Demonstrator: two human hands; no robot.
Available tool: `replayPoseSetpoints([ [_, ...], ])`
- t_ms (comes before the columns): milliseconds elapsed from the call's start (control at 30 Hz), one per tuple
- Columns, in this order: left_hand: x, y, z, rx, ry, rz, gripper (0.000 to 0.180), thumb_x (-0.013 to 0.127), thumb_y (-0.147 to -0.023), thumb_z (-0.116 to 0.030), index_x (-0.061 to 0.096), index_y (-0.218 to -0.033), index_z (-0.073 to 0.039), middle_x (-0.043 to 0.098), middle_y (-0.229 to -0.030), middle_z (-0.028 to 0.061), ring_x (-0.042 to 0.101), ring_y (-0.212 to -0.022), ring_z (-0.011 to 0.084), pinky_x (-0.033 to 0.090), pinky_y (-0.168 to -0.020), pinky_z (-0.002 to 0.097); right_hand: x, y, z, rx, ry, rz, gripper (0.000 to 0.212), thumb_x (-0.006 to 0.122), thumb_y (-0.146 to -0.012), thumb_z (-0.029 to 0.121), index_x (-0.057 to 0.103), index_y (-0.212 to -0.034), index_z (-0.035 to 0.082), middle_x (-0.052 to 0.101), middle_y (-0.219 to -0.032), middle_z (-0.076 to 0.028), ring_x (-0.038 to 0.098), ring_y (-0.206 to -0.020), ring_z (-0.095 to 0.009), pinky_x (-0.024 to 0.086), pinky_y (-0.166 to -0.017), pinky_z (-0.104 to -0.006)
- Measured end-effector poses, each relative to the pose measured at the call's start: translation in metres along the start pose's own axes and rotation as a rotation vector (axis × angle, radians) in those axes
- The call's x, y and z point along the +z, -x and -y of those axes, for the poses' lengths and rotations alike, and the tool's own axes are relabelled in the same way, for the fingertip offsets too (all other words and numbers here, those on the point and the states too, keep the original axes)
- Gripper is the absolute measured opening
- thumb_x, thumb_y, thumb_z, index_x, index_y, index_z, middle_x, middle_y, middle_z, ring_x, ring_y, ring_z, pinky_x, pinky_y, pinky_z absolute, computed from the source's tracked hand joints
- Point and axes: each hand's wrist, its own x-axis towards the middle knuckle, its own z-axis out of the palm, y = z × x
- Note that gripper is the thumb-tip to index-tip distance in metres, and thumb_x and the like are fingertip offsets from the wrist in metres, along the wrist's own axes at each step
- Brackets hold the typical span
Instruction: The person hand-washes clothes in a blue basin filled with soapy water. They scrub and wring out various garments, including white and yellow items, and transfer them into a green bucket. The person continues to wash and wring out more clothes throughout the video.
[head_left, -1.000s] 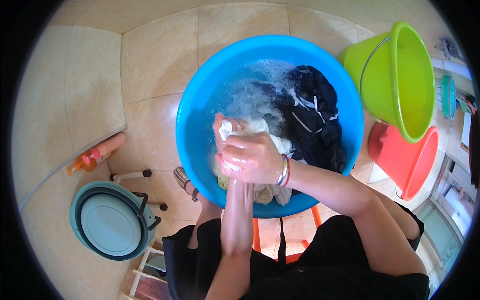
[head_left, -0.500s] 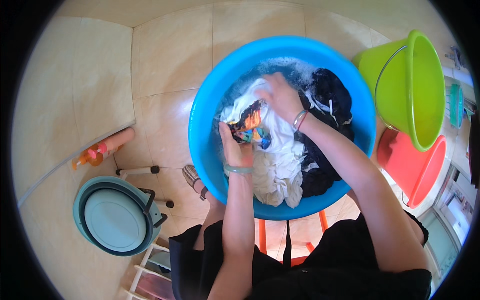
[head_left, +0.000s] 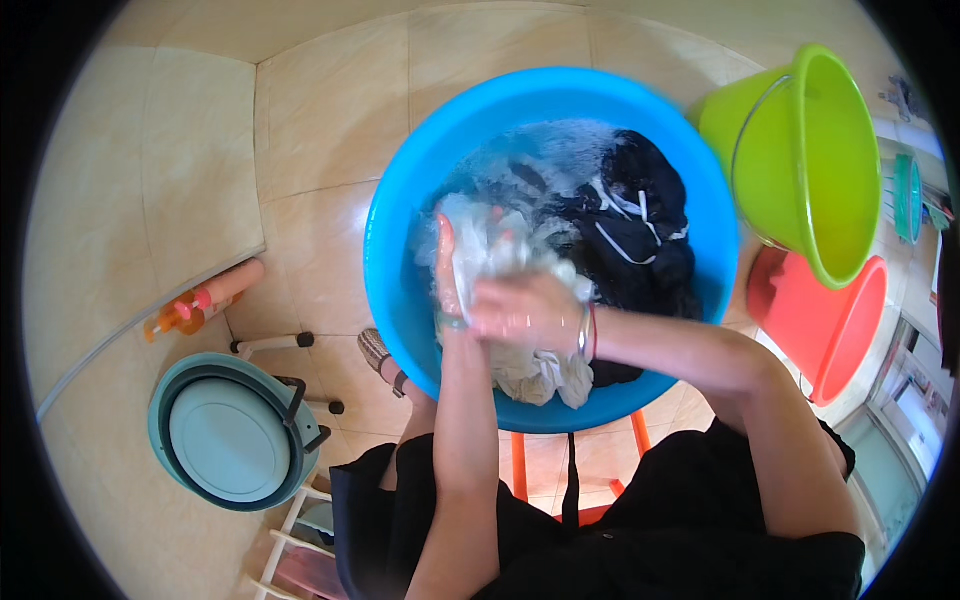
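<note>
A large blue basin [head_left: 395,170] holds soapy water and wet laundry. White cloth [head_left: 490,255] lies in its left half, and my left hand [head_left: 449,275] is in among it, thumb up, with fingertips showing around the cloth. My right hand [head_left: 525,312] crosses over the white cloth close to my left wrist, smeared by motion, so its fingers cannot be made out. Dark garments [head_left: 635,250] with white cords float in the right half. Cream-white fabric [head_left: 545,380] bunches near the basin's front rim. The printed patch is no longer visible.
A green bucket [head_left: 720,130] and a red bucket [head_left: 820,320] stand to the right. On the left are pinkish bottles [head_left: 225,285] with pumps, a folded grey-green basin [head_left: 230,440] and a white rack [head_left: 280,560]. An orange-red stool [head_left: 520,465] is under the blue basin.
My right hand has swung from the far side of the white cloth back toward me, beside my left wrist. The cloth's coloured print has gone from view, and the water is more stirred.
</note>
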Motion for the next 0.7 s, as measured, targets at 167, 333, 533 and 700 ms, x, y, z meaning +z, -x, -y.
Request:
replayPoseSetpoints([
  [167,0.021,0.026,0.015,0.104,-0.059,-0.065,0.028,0.048,-0.096,-0.052,0.056,-0.115,-0.033,0.058,-0.097,0.0060,0.056,-0.081,0.0184,0.051,-0.062,0.0357,-0.040,-0.004,0.067,-0.146,-0.050,-0.141,0.025,0.066,-0.080,0.038,0.058,-0.075,0.015,0.049,-0.088,-0.003,0.058,-0.072,-0.017,0.049,-0.053,-0.0308],
  [333,0.056,0.056,0.025,0.059,0.059,0.006,0.020,0.054,-0.095,-0.042,0.057,-0.101,-0.023,0.055,-0.085,0.0025,0.055,-0.078,0.0166,0.050,-0.068,0.0345,-0.061,-0.009,0.089,-0.032,0.031,-0.311,0.025,0.071,-0.077,0.034,0.056,-0.071,0.014,0.050,-0.082,-0.002,0.059,-0.067,-0.015,0.049,-0.052,-0.0304],
  [533,0.094,0.086,0.034,0.186,-0.078,-0.113,0.019,0.056,-0.092,-0.037,0.056,-0.090,-0.018,0.055,-0.081,0.0014,0.057,-0.077,0.0176,0.050,-0.072,0.0355,-0.079,-0.011,0.094,0.093,0.042,-0.534,0.022,0.074,-0.075,0.019,0.056,-0.066,0.012,0.057,-0.073,-0.002,0.061,-0.058,-0.018,0.049,-0.048,-0.0319],
  [700,0.123,0.115,0.050,0.272,-0.290,-0.395,0.021,0.058,-0.089,-0.033,0.055,-0.081,-0.014,0.055,-0.077,0.0004,0.058,-0.076,0.0184,0.050,-0.075,0.0364,-0.073,0.003,0.014,0.486,-0.020,-0.404,0.020,0.056,-0.081,0.028,0.066,-0.069,0.016,0.065,-0.076,-0.009,0.065,-0.070,-0.030,0.053,-0.061,-0.0440],
])
